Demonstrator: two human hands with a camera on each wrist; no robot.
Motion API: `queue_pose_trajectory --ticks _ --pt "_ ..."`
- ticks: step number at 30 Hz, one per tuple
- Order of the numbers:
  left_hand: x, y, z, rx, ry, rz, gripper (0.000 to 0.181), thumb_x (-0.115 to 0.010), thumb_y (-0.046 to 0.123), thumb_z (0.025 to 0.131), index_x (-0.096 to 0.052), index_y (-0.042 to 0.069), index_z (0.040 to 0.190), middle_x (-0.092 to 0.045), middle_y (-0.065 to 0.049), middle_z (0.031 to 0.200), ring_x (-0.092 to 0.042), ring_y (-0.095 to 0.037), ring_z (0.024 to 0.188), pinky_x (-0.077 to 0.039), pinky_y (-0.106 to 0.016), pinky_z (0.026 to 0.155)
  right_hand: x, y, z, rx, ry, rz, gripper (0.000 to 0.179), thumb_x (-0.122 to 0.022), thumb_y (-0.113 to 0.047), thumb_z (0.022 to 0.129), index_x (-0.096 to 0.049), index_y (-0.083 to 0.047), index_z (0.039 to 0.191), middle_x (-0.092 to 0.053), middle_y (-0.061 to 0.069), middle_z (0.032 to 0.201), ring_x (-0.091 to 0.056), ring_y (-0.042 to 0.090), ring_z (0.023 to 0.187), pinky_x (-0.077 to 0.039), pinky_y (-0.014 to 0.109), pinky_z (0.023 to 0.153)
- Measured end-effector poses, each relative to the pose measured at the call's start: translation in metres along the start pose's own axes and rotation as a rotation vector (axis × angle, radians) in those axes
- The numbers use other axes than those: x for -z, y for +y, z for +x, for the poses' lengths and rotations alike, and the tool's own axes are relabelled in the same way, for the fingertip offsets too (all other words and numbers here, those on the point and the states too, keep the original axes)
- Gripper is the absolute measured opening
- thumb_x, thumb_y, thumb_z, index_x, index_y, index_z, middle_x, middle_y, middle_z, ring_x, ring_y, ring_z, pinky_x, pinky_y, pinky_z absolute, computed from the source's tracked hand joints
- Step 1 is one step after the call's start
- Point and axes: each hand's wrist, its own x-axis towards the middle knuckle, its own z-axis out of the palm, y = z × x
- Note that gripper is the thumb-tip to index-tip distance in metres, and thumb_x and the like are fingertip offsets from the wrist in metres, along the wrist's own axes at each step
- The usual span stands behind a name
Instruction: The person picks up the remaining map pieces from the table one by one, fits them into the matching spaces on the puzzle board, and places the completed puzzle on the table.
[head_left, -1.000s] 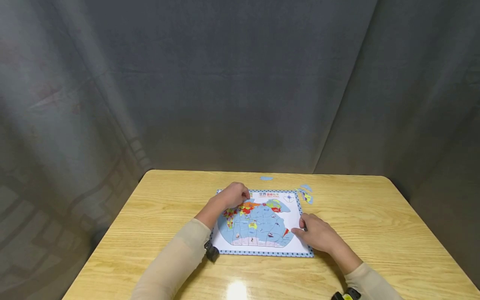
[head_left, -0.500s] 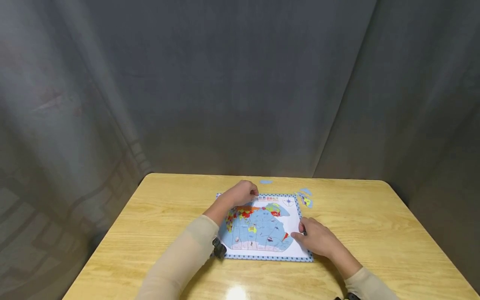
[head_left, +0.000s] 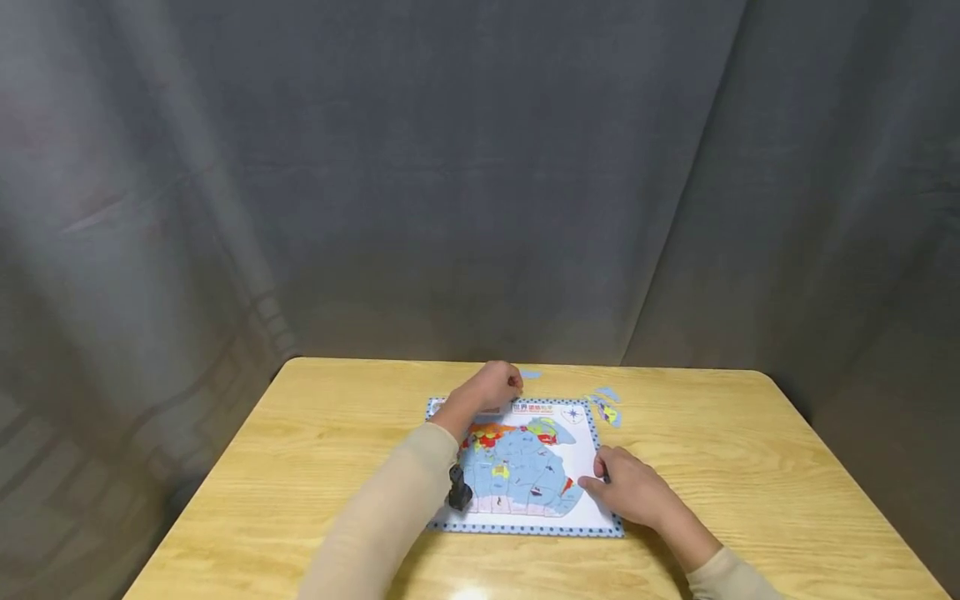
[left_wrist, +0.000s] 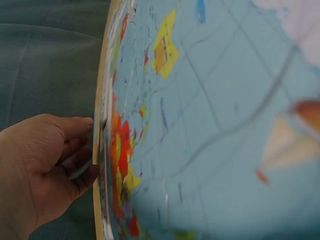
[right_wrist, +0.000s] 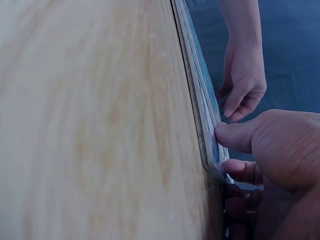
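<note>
A world-map jigsaw lies on a white puzzle board with a dotted blue border; its upper right part shows bare white. My left hand hovers over the board's far edge, close to a light blue puzzle piece on the table. In the left wrist view the left hand has thumb and fingers apart, and no held piece can be made out. My right hand holds the board's right side, thumb on its face. The right wrist view shows the right hand with its fingers bent at the board's edge.
Several loose map pieces lie beyond the board's upper right corner. The wooden table extends around the board, and a grey curtain hangs behind it. My left forearm covers the map's left part.
My left hand has moved right and away from me, off the map's upper left toward the far blue piece. The right hand keeps its place at the board. The view has tilted slightly upward.
</note>
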Motion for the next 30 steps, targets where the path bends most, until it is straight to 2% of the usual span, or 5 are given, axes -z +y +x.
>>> queue_pose_trajectory --ticks 4,9,16,24,30 --pt "-0.005 0.000 0.008 0.021 0.016 0.024 0.022 -0.066 0.021 0.095 -0.068 0.013 0.116 -0.057 0.000 0.109 -0.056 -0.014 0.092 -0.050 -0.028 0.076 -0.001 -0.001 0.000 0.005 0.001 -0.006 0.031 -0.071 -0.036 0.089 -0.050 -0.014 0.084 -0.046 0.003 0.076 -0.044 0.018 0.069 -0.035 0.033 0.060" --pt "-0.012 0.002 0.015 0.032 0.064 0.128 0.042 -0.068 0.028 0.093 -0.061 0.014 0.132 -0.051 -0.004 0.125 -0.048 -0.022 0.117 -0.044 -0.037 0.096 -0.002 -0.002 -0.001 0.003 0.011 -0.013 0.030 -0.072 -0.035 0.089 -0.050 -0.015 0.083 -0.047 0.002 0.076 -0.044 0.018 0.069 -0.035 0.033 0.060" --pt "-0.021 0.010 0.023 0.072 0.070 0.278 0.052 -0.057 0.038 0.098 -0.047 0.020 0.147 -0.045 -0.002 0.143 -0.037 -0.023 0.132 -0.033 -0.047 0.106 0.001 -0.004 -0.003 0.001 0.013 -0.006 0.031 -0.072 -0.037 0.089 -0.050 -0.015 0.084 -0.046 0.002 0.076 -0.043 0.018 0.068 -0.034 0.033 0.059" --pt "-0.024 0.022 0.026 0.062 0.054 0.407 0.041 -0.051 0.038 0.102 -0.056 0.024 0.140 -0.050 0.001 0.133 -0.043 -0.021 0.120 -0.037 -0.045 0.102 0.001 -0.005 -0.003 -0.006 0.013 -0.006 0.031 -0.072 -0.035 0.089 -0.050 -0.014 0.084 -0.046 0.002 0.074 -0.043 0.017 0.067 -0.034 0.032 0.058" --pt "-0.022 0.021 0.024 0.081 0.072 0.386 0.032 -0.056 0.037 0.100 -0.064 0.021 0.127 -0.054 0.002 0.122 -0.045 -0.019 0.110 -0.040 -0.041 0.098 0.000 -0.007 -0.001 -0.004 0.009 -0.001 0.030 -0.072 -0.034 0.089 -0.050 -0.015 0.084 -0.047 0.003 0.075 -0.044 0.018 0.067 -0.035 0.032 0.059"
